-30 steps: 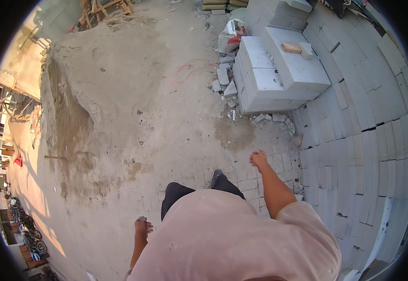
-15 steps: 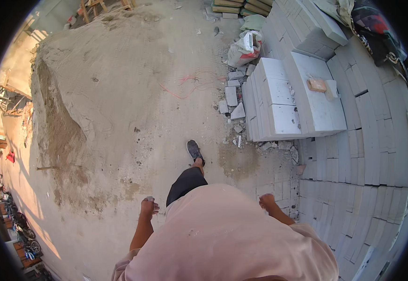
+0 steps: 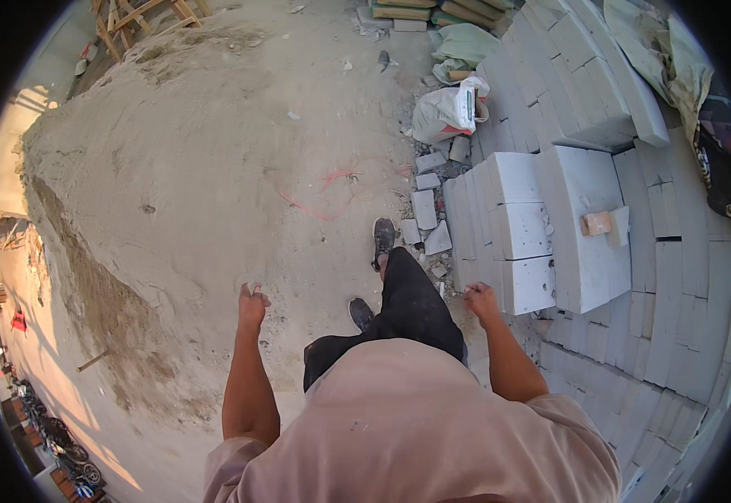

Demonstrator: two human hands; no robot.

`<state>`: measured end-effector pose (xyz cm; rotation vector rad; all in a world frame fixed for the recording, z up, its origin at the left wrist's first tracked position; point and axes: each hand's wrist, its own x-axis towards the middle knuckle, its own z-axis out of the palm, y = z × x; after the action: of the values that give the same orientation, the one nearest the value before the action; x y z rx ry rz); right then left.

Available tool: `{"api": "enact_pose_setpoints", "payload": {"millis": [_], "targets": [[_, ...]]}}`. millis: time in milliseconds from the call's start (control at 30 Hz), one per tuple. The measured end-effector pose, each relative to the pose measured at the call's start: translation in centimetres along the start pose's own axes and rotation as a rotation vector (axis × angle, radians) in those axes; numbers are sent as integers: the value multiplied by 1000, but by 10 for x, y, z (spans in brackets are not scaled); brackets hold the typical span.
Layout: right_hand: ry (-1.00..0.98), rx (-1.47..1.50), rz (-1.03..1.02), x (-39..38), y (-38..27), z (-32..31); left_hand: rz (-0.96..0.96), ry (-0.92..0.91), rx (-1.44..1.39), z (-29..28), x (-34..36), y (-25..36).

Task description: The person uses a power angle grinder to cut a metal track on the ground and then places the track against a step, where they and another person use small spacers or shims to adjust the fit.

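Observation:
My left hand (image 3: 253,304) hangs out in front on the left, over the sandy ground beside a large sand pile (image 3: 172,176). Its fingers are loosely bent and slightly apart, with nothing visible in them. On the right, my right hand (image 3: 480,302) is also loosely bent and looks bare. It is nearest to the stack of white blocks (image 3: 529,283), apart from it. Between the hands show my dark shorts (image 3: 420,302) and two dark shoes, the right one (image 3: 384,236) ahead of the left one (image 3: 360,313).
Tall stacks of grey-white blocks (image 3: 667,327) line the right side. Broken block pieces (image 3: 424,210) and a white sack (image 3: 445,113) lie along their foot. A thin red string (image 3: 315,214) crosses the ground ahead. Wooden trestles (image 3: 130,21) stand far left; parked motorbikes (image 3: 59,436) are at the left rim.
I have stepped forward; the block stack and rubble are closer. Both hands have swung forward and up in the picture. My right leg is now ahead, and two shoes show instead of one.

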<state>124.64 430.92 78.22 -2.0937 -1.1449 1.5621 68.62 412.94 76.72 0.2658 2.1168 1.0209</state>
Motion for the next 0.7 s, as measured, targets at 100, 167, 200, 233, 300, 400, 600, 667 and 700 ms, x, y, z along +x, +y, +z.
{"api": "enact_pose_setpoints", "payload": {"millis": [100,167,200,233,300,400,600,667,700], "targets": [[-55,-22,-34,76,-57,36,-129,-136,-27,19,37,25],[-108,-28,-12,142,-88,61,-204,-172,-35,33,49,27],[-130,-37,12,175,-101,75,-210,-198,3,40,51,28],[-132,-35,62,210,-112,90,-251,-173,-33,51,51,28],[-200,-151,85,279,-132,122,-403,-173,45,68,49,39],[-262,-364,74,425,-191,183,-694,-152,180,108,53,84],[-225,-811,-290,678,-263,288,-653,-463,392,210,107,195],[-53,-683,-138,760,-292,324,-759,-375,201,240,120,211],[82,-703,-106,796,-302,340,-811,-400,260,250,123,219]]}}
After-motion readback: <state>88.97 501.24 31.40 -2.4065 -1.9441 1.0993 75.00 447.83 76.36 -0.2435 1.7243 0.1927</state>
